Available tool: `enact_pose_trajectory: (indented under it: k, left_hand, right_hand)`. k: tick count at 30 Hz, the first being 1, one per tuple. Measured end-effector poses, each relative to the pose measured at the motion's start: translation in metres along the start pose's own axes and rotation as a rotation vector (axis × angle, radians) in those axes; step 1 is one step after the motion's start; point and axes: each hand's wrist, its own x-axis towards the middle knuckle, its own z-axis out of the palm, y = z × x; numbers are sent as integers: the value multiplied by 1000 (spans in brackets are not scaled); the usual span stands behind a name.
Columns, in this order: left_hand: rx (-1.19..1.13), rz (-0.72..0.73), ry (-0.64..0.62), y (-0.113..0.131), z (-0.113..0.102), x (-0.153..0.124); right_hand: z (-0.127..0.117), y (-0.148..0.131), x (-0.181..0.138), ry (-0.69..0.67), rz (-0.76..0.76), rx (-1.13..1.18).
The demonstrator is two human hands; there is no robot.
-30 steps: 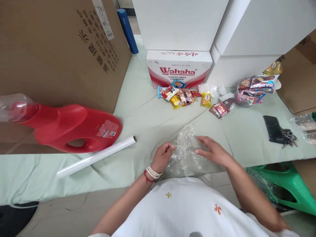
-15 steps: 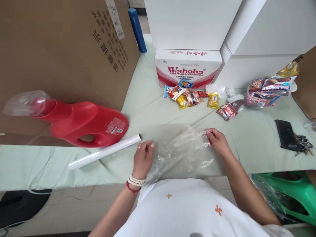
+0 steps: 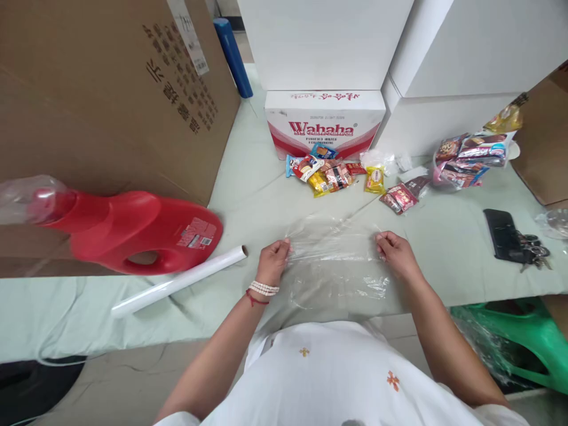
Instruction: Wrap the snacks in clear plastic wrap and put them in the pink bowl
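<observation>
A sheet of clear plastic film (image 3: 335, 251) is stretched between my two hands, just over the green tablecloth. My left hand (image 3: 274, 260), with beads and a red string at the wrist, pinches its left edge. On the opposite side my right hand (image 3: 394, 251) pinches the right edge between thumb and fingers. The film looks wrinkled, and its lower part hangs loose toward my white shirt. To the left of my left hand lies a white roll (image 3: 180, 282), beside a red plastic jug (image 3: 146, 232) lying on its side. Small wrapped snacks (image 3: 328, 171) sit beyond the film.
Behind the snacks stand a Wahaha box (image 3: 326, 121) and white boxes (image 3: 448, 47). A large cardboard box (image 3: 102, 89) rises at left. On the right are a bag of snacks (image 3: 473, 160), a black phone (image 3: 503, 234) and keys (image 3: 535, 251). A green stool (image 3: 528, 337) stands below the table edge.
My left hand has moved up and slightly right with its edge of the film. The film is pulled straighter between my hands. The view has shifted a little.
</observation>
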Motion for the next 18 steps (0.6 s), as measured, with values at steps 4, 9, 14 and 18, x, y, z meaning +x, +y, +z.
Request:
enact_pose_trajectory:
  k: [4,9,14,18]
  left_hand:
    - [74,54,297,5,-7,-6]
    - [591,708,386,36,15,-36]
    - [939,736,-109,23,30,-27]
    - [1014,657,-192,-9,15,-15]
  right_hand:
    - [-5,14,-2,45,48,8]
    - [3,15,-4,7,17,-59]
    - [-16,13,4,17,-28,-263]
    - [-38,-10,27,91,-133,-671]
